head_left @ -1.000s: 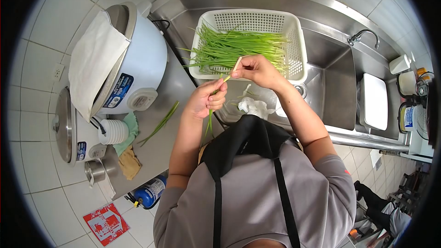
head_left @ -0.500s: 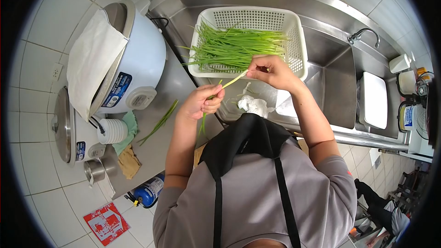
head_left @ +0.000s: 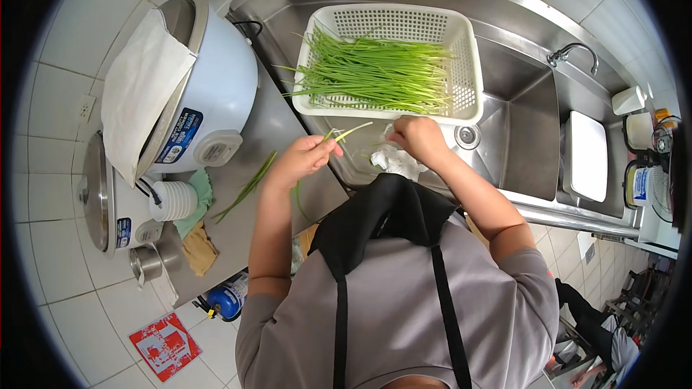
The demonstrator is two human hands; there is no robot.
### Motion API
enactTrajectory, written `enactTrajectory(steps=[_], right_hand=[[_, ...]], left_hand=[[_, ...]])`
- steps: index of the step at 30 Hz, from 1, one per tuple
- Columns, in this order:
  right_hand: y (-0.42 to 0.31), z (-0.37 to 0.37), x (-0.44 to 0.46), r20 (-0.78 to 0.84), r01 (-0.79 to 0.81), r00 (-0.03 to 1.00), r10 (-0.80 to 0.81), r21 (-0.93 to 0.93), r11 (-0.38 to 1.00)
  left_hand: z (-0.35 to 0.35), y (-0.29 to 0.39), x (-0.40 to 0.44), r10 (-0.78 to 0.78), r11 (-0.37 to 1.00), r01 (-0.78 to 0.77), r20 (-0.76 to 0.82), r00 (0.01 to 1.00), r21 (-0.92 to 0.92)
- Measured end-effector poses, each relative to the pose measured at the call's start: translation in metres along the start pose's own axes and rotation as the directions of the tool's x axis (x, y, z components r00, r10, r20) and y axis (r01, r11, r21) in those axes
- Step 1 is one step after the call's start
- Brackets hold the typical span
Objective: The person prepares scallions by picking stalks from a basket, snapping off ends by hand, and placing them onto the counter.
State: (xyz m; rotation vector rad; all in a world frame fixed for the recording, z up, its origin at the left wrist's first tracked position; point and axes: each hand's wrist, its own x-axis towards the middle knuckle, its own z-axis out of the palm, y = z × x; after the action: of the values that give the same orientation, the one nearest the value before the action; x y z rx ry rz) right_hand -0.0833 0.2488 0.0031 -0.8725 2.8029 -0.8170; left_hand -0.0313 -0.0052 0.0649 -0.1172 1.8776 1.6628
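Observation:
My left hand (head_left: 311,157) pinches a thin green onion (head_left: 353,132), its pale end pointing right and its green leaf hanging below the hand. To the right of that pale end, my right hand (head_left: 421,138) is closed, knuckles up, over a crumpled white thing (head_left: 398,161), perhaps a bag; what its fingers hold is hidden. Beyond both hands, a pile of green onions (head_left: 378,72) lies in a white perforated basket (head_left: 467,54). A few loose green stalks (head_left: 247,187) rest on the steel counter left of my left hand.
A large rice cooker (head_left: 223,86) and a smaller one (head_left: 130,205) stand at left, near stacked white bowls (head_left: 175,200) and cloths. The sink (head_left: 530,101) with a faucet (head_left: 574,53) is at right. A person (head_left: 602,328) shows at lower right.
My right hand has come off the onion's pale end and moved down toward the crumpled white thing. My left hand, still gripping the onion, has shifted slightly left.

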Motion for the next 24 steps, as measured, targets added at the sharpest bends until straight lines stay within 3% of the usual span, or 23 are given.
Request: enactTrajectory(steps=[2,5,8,11,14,17,19,24], right_hand=[[0.008,0.022,0.003,-0.091,0.116,0.989,-0.114,0.019,0.993],[-0.009,0.002,0.003,-0.28,0.177,0.951,-0.135,0.133,0.975],[-0.029,-0.025,0.005,-0.311,0.208,0.945,-0.1,0.339,0.918],[-0.036,-0.02,0.013,-0.445,0.482,0.832,-0.33,0.286,0.828],[-0.03,-0.011,0.015,-0.447,0.449,0.848,-0.285,0.318,0.835],[-0.04,-0.016,0.013,-0.282,0.221,0.959,-0.038,0.653,0.725],[-0.042,-0.014,0.015,-0.32,0.229,0.947,-0.007,0.662,0.714],[-0.044,-0.009,0.018,-0.301,0.186,0.948,0.105,0.79,0.584]], left_hand=[[0.005,-0.002,0.002,0.036,0.995,-0.031,-0.051,0.998,0.093],[0.008,-0.014,0.005,0.101,0.974,-0.072,-0.131,0.986,0.213],[0.013,-0.019,0.001,0.149,0.942,-0.079,-0.196,0.969,0.326],[0.025,-0.009,-0.007,0.182,0.931,-0.09,-0.237,0.954,0.352],[0.03,-0.005,-0.011,0.222,0.924,-0.109,-0.284,0.933,0.366],[0.037,-0.002,-0.014,0.291,0.88,-0.104,-0.354,0.889,0.464],[0.046,0.008,-0.019,0.35,0.803,-0.057,-0.393,0.85,0.593],[0.06,0.007,-0.014,0.616,0.681,-0.218,-0.386,0.686,0.699]])
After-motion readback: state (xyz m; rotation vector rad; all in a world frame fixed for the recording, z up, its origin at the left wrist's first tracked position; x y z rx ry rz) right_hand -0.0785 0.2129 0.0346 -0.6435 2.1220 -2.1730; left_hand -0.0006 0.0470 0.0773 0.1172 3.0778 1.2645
